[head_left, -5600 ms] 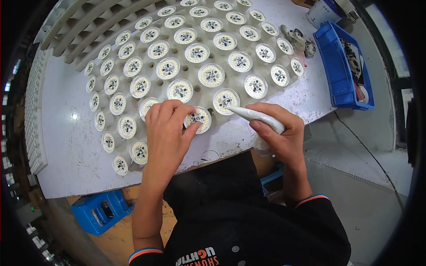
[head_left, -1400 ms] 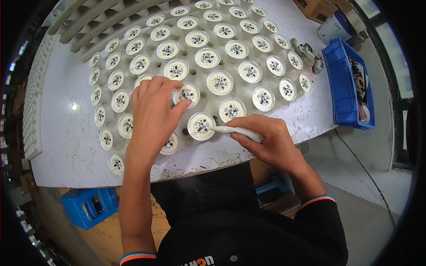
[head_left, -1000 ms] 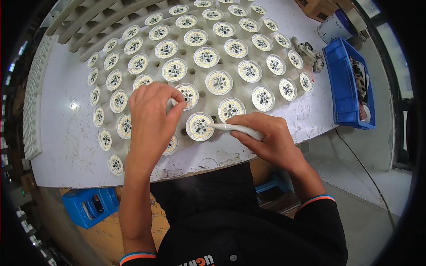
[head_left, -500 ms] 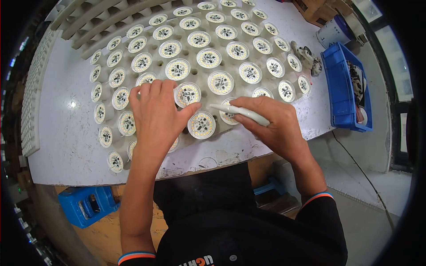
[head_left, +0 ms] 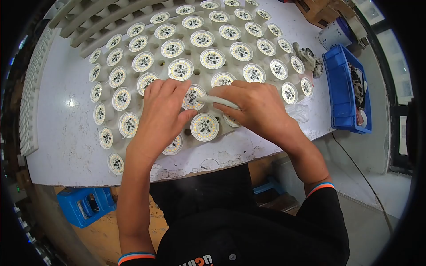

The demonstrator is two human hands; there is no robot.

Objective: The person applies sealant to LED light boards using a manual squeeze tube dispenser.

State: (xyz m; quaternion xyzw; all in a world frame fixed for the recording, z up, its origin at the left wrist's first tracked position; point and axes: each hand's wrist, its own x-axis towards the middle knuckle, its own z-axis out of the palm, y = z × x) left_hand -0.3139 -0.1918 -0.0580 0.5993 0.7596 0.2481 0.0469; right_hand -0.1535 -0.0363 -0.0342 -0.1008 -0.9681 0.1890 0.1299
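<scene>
Rows of round LED bulbs with open tops, each showing a circuit board ringed with small LEDs, stand in a grey tray [head_left: 208,71]. My left hand [head_left: 162,111] bends around the left side of one LED bulb [head_left: 191,95], thumb at its lower rim and fingertips at its upper rim. In my right hand [head_left: 255,104] is a white pen-shaped tool [head_left: 226,103], its tapered tip over that bulb's board. What the tip touches is too small to tell. Another bulb [head_left: 204,127] stands just in front, its board uncovered.
More grey trays [head_left: 84,26] stand at the back left of the white table [head_left: 57,133]. To the right are a blue crate [head_left: 341,97], a bundled cloth [head_left: 310,60] and a white bucket [head_left: 335,33]. A blue stool [head_left: 86,206] is below the front edge.
My right hand has moved left and slightly up, bringing the white tool's tip over the bulb by my left hand. My left fingers have shifted right along its rim.
</scene>
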